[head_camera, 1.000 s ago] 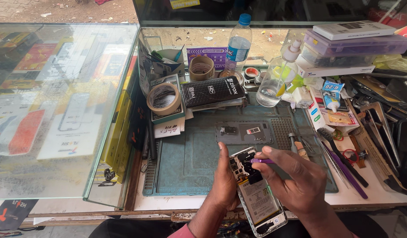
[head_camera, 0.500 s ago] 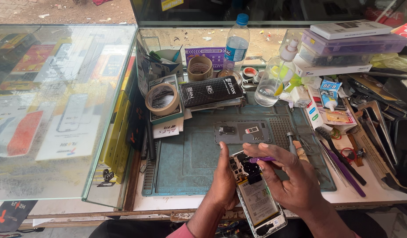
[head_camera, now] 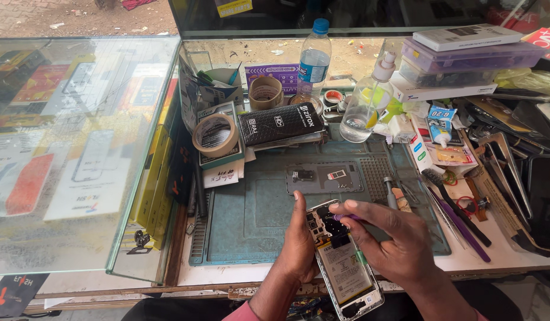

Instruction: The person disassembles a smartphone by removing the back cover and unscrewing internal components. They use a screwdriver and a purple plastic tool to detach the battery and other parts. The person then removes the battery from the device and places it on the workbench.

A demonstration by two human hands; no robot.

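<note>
- We hold the opened phone (head_camera: 345,267) in our left hand (head_camera: 298,244), fingers wrapped along its left edge, thumb up by the top corner
- The phone lies back-cover off, tilted toward us over the front edge of the blue-green work mat (head_camera: 251,220), its pale battery and dark upper board showing
- Our right hand (head_camera: 394,244) is pinched narrow round a slim purple tool (head_camera: 345,217), its tip down on the dark upper part of the phone
- Just beyond our fingers, on the mat, rests a grey flat panel (head_camera: 325,176) with two small parts lying on it
- Right of the mat lie a brush, purple tweezers (head_camera: 462,229) and other thin tools, close together
- At the mat's far edge a dark flat box (head_camera: 281,123) leans on a stack, with a roll of tape (head_camera: 215,135) to its left and a second, brown roll (head_camera: 266,92) behind
- Further back stand a blue-capped water bottle (head_camera: 314,56) and a clear pump bottle (head_camera: 365,104)
- A glass counter top (head_camera: 78,148) fills our left side, with printed packets under it
- Stacked plastic boxes (head_camera: 471,56) sit at the far right
</note>
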